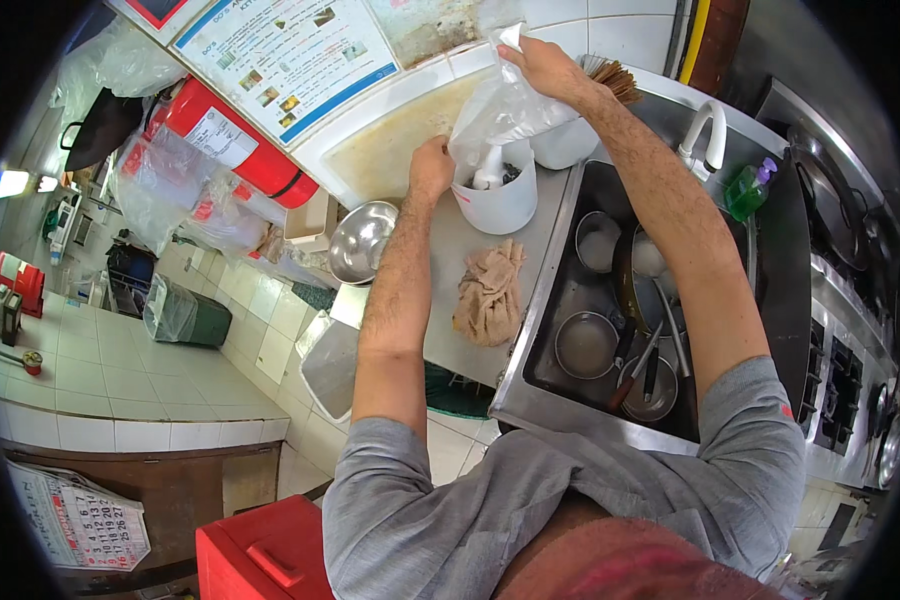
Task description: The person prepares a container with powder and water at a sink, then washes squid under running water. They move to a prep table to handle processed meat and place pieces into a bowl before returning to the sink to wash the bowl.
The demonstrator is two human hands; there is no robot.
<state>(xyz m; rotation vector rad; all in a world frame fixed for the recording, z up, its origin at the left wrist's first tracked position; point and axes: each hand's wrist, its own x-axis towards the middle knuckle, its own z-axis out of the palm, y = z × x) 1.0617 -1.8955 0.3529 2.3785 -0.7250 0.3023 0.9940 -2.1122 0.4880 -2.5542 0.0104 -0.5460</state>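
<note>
My right hand (544, 69) is raised near the tiled wall, gripping the upper end of a clear plastic bag (502, 101). Lower and to the left, my left hand (431, 169) pinches the bag's near edge. The stretched bag hangs over a white plastic tub (499, 206) on the steel counter. Inside that tub stand a white plastic item (489, 169) and something dark, partly hidden by the bag. A second white container (566, 142) sits just behind, partly covered by the bag. Nearer me lies a crumpled beige cloth (489, 292).
A steel bowl (364, 244) rests left of my left forearm. To the right, the sink (551, 330) holds pans, bowls and utensils. A faucet (709, 135), green soap bottle (746, 191) and stick brush (611, 79) stand behind. A red fire extinguisher (221, 135) is at left.
</note>
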